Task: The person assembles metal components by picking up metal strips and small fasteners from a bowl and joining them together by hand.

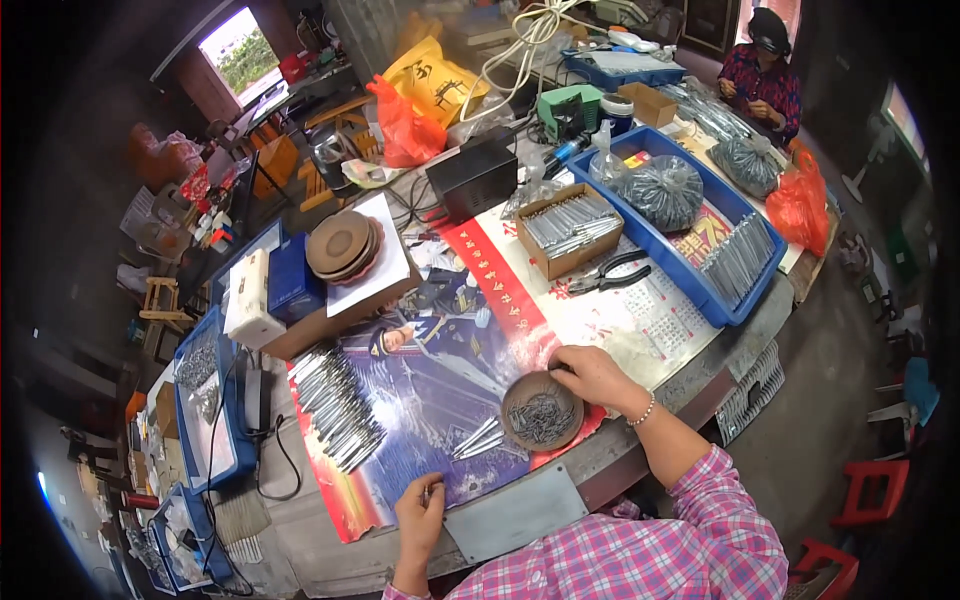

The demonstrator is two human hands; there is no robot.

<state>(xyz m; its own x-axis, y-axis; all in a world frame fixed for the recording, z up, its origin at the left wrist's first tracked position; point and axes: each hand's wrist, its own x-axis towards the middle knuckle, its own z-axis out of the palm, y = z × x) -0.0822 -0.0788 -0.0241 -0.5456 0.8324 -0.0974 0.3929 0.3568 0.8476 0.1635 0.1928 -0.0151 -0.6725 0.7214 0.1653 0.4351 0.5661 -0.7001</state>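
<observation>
Grey, worn wood forms the table (300, 545), the largest item, which runs across the view and carries everything named below. A glossy printed poster (480, 345), red, blue and white, covers much of its near part. At the far right of the poster lies a long blue tray (745, 312), holding a tied clear bag (665, 195) of grey parts and a row of metal rods. A flat grey plate (515, 512) sits at the near edge. On the poster's left side, silvery slender rods lie in a dense heap (335, 405); more fill an open cardboard box (582, 258) beside the tray. The right hand (600, 380) is at the bowl's far right rim, its grip narrow with fingers bent; whether it pinches a piece cannot be told. The left hand (420, 515) lies just left of the plate, its grip narrow and fingers curled; its contents, if any, are hidden. The round brown bowl (525, 390) rests near the poster's near edge, between heap and right forearm. Black-handled pliers (610, 275) lie near the box. A few loose rods (480, 438) lie just left of the bowl. Smallest are the dark metal pieces (542, 418) piled inside it.
</observation>
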